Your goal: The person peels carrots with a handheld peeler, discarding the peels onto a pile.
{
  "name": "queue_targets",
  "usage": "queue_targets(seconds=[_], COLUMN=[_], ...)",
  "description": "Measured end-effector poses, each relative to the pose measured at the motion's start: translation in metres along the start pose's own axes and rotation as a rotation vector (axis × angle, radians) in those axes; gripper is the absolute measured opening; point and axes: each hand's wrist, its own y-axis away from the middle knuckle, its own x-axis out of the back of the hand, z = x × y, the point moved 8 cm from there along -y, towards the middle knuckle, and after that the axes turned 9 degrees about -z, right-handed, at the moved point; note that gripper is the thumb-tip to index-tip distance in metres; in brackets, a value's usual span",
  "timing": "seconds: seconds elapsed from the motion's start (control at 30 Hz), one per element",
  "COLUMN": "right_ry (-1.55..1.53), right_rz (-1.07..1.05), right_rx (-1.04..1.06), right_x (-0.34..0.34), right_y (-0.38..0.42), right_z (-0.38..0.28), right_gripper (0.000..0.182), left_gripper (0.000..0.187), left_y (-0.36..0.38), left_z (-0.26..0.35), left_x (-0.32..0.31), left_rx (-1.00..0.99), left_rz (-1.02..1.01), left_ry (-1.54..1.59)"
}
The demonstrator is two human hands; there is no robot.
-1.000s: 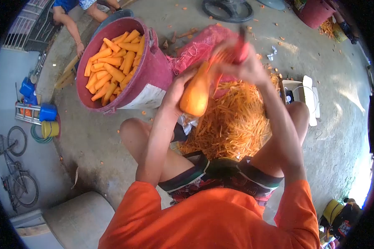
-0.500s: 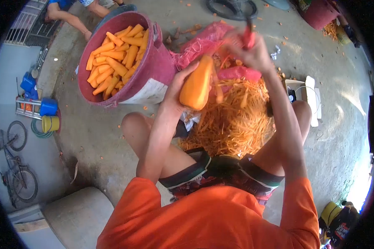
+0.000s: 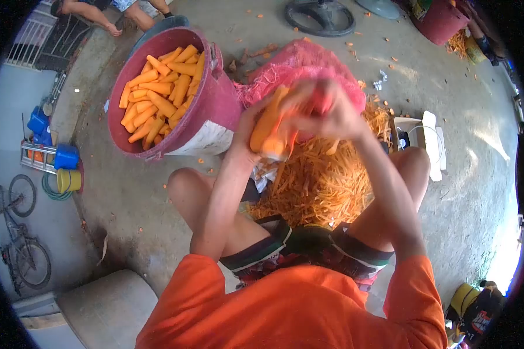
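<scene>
A thick orange carrot [image 3: 265,129] lies in my left hand [image 3: 245,135], whose fingers are wrapped round it from the left. My right hand [image 3: 344,116] is smeared by motion and closed on a red-handled peeler [image 3: 322,100], held against or just over the carrot; its blade cannot be made out. Below both hands, a large heap of carrot peelings [image 3: 326,189] spreads on the floor between my legs. Just beyond them lies a pink mesh sack [image 3: 308,61].
To the left stands a maroon tub [image 3: 230,99] full of peeled carrots [image 3: 160,96]. An open white box [image 3: 428,139] sits right of the heap. Another person's arm [image 3: 90,13] and leg show at the top left. A dark round base [image 3: 320,29] lies at the far side.
My right hand has swung down and left, bringing the peeler from above the sack to the carrot. My left hand keeps its hold, and the view has shifted slightly.
</scene>
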Motion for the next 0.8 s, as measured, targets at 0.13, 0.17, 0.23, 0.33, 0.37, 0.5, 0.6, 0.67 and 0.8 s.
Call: queue_targets(seconds=[0.13, 0.17, 0.23, 0.33, 0.37, 0.5, 0.6, 0.67, 0.8], right_ry=[-0.088, -0.074, -0.053, 0.048, 0.096, 0.208, 0.052, 0.047, -0.018], right_rz=[0.217, 0.295, 0.217, -0.025, -0.037, 0.368, 0.202, 0.115, 0.374], right_rx=[-0.18, -0.187, -0.082, 0.15, 0.198, -0.086, -0.003, 0.182, -0.177], right_x=[0.05, 0.071, 0.054, 0.004, 0.0, 0.075, 0.025, 0.0, 0.075], right_y=[0.007, 0.011, 0.006, -0.002, 0.0, 0.021, 0.014, 0.007, 0.029], right_z=[0.059, 0.076, 0.049, -0.008, -0.009, 0.061, 0.01, 0.009, 0.091], right_gripper=[0.018, 0.018, 0.019, 0.025, 0.027, 0.032, 0.032, 0.029, 0.016], left_gripper=[0.039, 0.039, 0.04, 0.043, 0.043, 0.041, 0.04, 0.039, 0.039], left_y=[0.01, 0.011, 0.005, 0.0, 0.004, 0.012, 0.013, 0.003, 0.0], left_z=[-0.007, -0.01, -0.005, 0.001, 0.002, -0.006, -0.002, -0.002, -0.008], left_x=[-0.003, -0.001, 0.003, -0.016, -0.012, -0.015, -0.035, -0.026, -0.004], left_rx=[0.08, 0.082, 0.051, -0.067, -0.102, 0.032, -0.012, -0.04, 0.134], left_rz=[-0.152, -0.155, -0.09, -0.031, 0.052, -0.175, -0.035, -0.027, -0.338], left_ry=[-0.131, -0.127, -0.124, -0.126, -0.134, -0.135, -0.03, -0.052, 0.215])
